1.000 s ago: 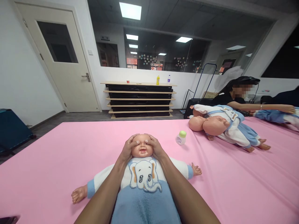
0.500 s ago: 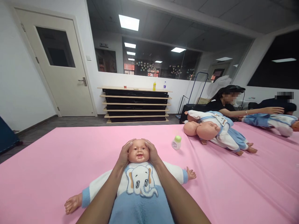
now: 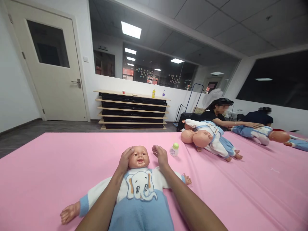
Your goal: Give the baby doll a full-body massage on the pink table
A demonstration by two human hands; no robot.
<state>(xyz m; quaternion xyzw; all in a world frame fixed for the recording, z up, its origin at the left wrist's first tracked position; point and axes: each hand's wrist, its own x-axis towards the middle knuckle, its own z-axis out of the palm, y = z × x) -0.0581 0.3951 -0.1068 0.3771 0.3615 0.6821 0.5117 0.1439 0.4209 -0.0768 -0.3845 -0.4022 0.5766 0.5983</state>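
A baby doll (image 3: 140, 189) lies on its back on the pink-covered table, arms spread, wearing a white and blue suit with an elephant face on the chest. My left hand (image 3: 126, 158) rests open against one side of the doll's head, fingers stretched along it. My right hand (image 3: 160, 155) is held apart from the other side of the head, fingers extended, with nothing in it. A small clear bottle with a green cap (image 3: 174, 149) stands a short way right of my right hand.
Several more dolls (image 3: 211, 138) in matching suits lie to the right on the pink cover (image 3: 240, 186). Behind them a person in black (image 3: 218, 112) reaches an arm over a doll. A low slatted rack (image 3: 133, 110) with bottles on top stands by the wall.
My right hand has come off the doll's head and moved to the right. My left hand still touches the head. The view has turned slightly right.
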